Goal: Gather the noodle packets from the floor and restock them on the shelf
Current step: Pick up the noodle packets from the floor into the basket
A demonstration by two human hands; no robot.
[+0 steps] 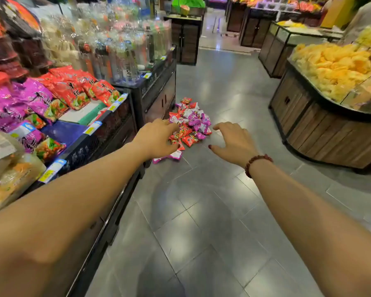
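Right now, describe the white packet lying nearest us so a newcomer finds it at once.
Find the dark shelf on the left; at its foot a pile of red and purple packets lies on the floor. The white packet lies just off the pile's near side, below the left hand as seen. Mostly white with pink edges, it lies outside the heap, a pink packet at its left.

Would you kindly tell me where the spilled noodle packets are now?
In the head view the noodle packets lie heaped on the floor mid-frame, by the foot of the dark cabinet on the left, just beyond the left hand and right hand.
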